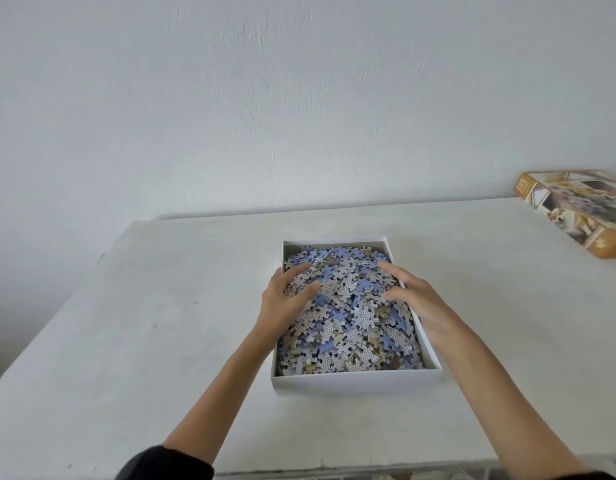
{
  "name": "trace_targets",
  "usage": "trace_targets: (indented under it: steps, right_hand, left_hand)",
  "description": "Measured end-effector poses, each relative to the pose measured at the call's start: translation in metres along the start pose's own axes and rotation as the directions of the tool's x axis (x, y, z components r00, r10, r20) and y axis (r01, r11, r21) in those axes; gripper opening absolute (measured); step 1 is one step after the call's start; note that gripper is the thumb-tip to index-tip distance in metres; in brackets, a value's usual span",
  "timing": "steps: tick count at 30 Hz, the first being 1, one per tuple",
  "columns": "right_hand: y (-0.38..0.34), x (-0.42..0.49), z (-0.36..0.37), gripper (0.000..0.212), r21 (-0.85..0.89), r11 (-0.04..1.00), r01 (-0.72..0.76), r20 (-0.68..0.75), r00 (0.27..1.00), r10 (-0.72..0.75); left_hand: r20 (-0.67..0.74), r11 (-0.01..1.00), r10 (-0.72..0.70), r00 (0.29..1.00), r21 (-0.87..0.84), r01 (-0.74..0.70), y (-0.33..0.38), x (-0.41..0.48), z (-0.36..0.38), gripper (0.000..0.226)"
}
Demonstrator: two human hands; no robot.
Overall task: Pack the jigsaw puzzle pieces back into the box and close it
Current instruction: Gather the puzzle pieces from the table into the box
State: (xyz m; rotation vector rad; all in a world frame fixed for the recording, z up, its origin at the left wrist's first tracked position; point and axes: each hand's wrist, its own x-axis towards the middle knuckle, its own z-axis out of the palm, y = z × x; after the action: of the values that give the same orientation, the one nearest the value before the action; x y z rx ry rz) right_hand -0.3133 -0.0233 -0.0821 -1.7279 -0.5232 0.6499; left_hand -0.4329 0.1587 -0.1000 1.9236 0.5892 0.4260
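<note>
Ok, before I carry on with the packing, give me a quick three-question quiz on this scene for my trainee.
1. Fill in: the printed lid lies on the far ____ side of the table.
2. True or false: the lid covers the white box.
3. Where do the left hand and right hand rest? A) on the puzzle pieces heaped in the box; B) on the lid; C) on the bare table.
Key: 1 right; 2 false; 3 A.
</note>
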Motion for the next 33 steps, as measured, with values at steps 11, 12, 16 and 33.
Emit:
trace_targets:
  steps: [11, 12, 16, 33]
  right_hand:
    - [0.019, -0.014, 0.011, 0.053, -0.573, 0.806, 0.150, -0.042, 0.977, -0.211]
    - [0.020, -0.016, 0.015, 0.055, -0.632, 0.747, 0.208, -0.019, 0.959, -0.283]
    - [0.025, -0.011, 0.035, 0.054, -0.735, 0.613, 0.290, 0.101, 0.941, -0.324]
    - [-0.004, 0.062, 0.035, 0.046, -0.884, 0.376, 0.276, 0.193, 0.950, -0.244]
  left_hand:
    - [0.166, 0.754, 0.156, 0.974, 0.617, -0.226, 0.006, -0.024, 0.016, 0.056]
    - [0.216, 0.727, 0.169, 0.962, 0.631, -0.270, 0.005, -0.030, 0.020, 0.061]
    - [0.298, 0.622, 0.138, 0.944, 0.716, -0.317, -0.003, -0.033, 0.033, 0.072]
    - [0.357, 0.635, 0.239, 0.903, 0.646, -0.424, 0.018, 0.046, 0.022, 0.045]
